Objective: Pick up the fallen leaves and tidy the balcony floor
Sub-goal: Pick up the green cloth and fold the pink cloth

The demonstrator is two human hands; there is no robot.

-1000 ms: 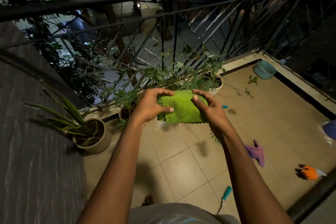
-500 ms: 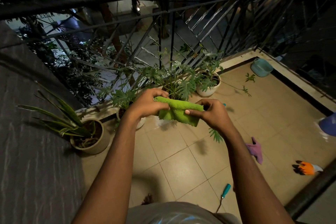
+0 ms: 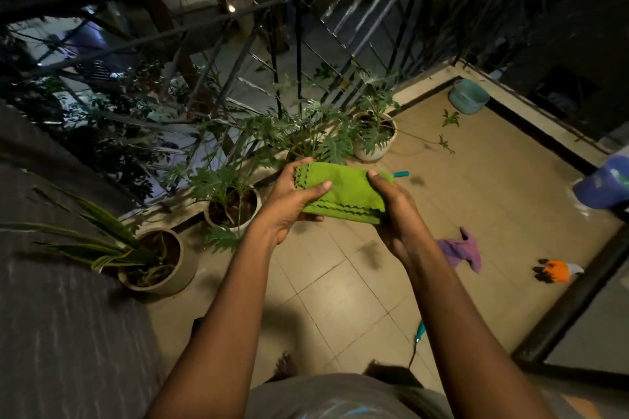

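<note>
Folded flatter than a moment ago, the green cloth (image 3: 343, 194) is sitting between your left hand (image 3: 289, 204) and right hand (image 3: 396, 214), each gripping one end, thumb on top. Fallen leaves (image 3: 451, 118) are lying near the far right corner of the balcony floor (image 3: 340, 286).

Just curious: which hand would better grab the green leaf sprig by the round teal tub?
Right hand, likely: the leaf sprig lies on its side. It and the left hand grip the green cloth.

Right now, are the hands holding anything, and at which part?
Both hold one folded green cloth: the left hand grips its left end, the right hand its right end.
</note>
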